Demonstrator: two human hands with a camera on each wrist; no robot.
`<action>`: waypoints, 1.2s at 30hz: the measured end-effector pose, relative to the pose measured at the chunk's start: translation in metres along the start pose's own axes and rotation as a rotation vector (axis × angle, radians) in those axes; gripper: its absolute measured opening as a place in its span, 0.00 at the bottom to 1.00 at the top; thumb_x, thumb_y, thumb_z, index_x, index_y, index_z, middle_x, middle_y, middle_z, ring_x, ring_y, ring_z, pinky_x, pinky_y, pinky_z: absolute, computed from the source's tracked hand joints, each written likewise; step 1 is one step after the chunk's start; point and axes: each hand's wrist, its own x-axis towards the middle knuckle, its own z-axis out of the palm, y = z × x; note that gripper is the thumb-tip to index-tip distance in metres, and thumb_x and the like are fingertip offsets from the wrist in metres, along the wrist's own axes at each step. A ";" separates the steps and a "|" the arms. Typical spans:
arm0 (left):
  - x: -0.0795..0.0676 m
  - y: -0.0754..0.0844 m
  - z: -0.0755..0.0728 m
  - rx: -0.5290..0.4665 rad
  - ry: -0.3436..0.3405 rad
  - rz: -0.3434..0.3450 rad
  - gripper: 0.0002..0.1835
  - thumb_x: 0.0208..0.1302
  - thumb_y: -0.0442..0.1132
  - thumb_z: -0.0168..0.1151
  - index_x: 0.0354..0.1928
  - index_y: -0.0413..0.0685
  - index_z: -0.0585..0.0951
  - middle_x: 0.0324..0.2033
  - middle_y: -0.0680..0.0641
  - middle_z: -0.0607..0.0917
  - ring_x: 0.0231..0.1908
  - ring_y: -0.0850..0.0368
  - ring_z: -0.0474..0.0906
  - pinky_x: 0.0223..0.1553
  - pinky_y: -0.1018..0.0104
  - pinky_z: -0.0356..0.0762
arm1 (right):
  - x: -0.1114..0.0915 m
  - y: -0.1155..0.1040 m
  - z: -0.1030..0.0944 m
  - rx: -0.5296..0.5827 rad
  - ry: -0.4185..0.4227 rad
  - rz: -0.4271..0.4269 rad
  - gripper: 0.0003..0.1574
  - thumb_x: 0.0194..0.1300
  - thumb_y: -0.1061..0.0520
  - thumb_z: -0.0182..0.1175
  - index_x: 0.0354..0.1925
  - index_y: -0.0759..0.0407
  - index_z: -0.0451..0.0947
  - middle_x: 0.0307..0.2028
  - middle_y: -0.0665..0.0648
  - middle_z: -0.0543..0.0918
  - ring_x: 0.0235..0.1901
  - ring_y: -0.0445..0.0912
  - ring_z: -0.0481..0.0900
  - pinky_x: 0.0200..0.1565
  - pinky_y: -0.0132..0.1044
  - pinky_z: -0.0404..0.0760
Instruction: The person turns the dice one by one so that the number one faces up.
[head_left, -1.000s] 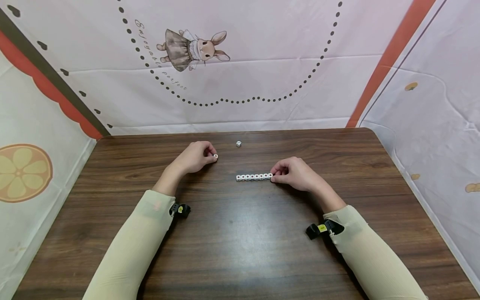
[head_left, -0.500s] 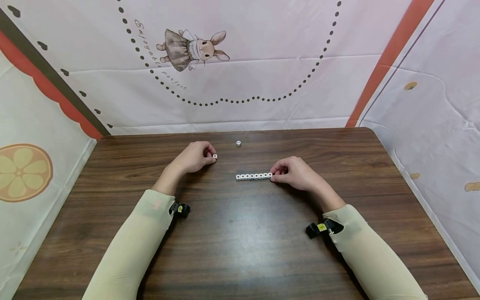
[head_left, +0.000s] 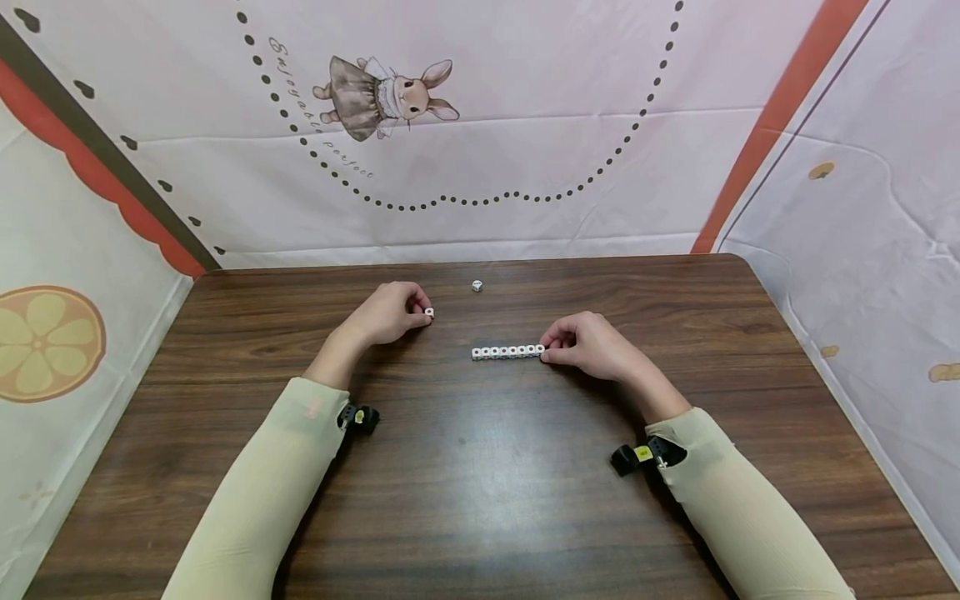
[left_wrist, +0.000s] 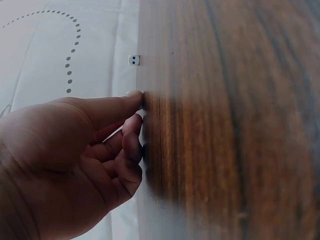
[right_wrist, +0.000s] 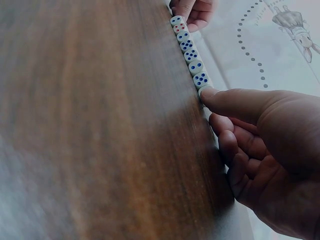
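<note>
A straight row of several white dice [head_left: 504,352] lies on the table, their upper faces showing large red or dark single pips in the head view. At its right end my right hand [head_left: 592,346] pinches the last die between thumb and fingers. In the right wrist view the row's side faces carry blue pips, one of them red, and the thumb [right_wrist: 225,101] covers most of the end die. Left of the row, my left hand [head_left: 386,315] pinches a single die [head_left: 429,312] at the tabletop. That die is hidden behind the thumb [left_wrist: 120,106] in the left wrist view.
One loose die [head_left: 477,286] sits near the far edge of the wooden table [head_left: 465,483], showing two blue pips in the left wrist view. A printed cloth [head_left: 525,150] hangs behind the table and along both sides. Each wrist wears a black camera.
</note>
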 end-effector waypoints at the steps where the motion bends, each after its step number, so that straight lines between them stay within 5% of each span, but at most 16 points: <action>1: 0.000 0.000 0.000 0.002 0.001 0.002 0.05 0.70 0.36 0.71 0.41 0.43 0.84 0.33 0.48 0.85 0.36 0.53 0.79 0.45 0.57 0.73 | 0.000 0.000 0.000 0.000 0.000 -0.001 0.06 0.67 0.55 0.75 0.40 0.54 0.89 0.30 0.46 0.85 0.33 0.44 0.80 0.40 0.41 0.77; 14: -0.004 0.000 0.002 0.012 0.007 0.020 0.06 0.69 0.38 0.73 0.41 0.46 0.85 0.33 0.50 0.85 0.36 0.54 0.79 0.45 0.57 0.74 | 0.001 0.001 -0.001 0.007 -0.006 0.002 0.06 0.67 0.56 0.75 0.40 0.54 0.89 0.30 0.46 0.85 0.33 0.44 0.80 0.40 0.42 0.78; 36: -0.021 0.030 0.018 0.007 -0.071 0.122 0.07 0.68 0.38 0.75 0.39 0.47 0.84 0.30 0.53 0.83 0.33 0.58 0.79 0.42 0.59 0.77 | 0.000 0.001 0.000 0.008 -0.009 0.006 0.05 0.67 0.55 0.75 0.41 0.54 0.89 0.31 0.46 0.85 0.33 0.44 0.80 0.40 0.42 0.78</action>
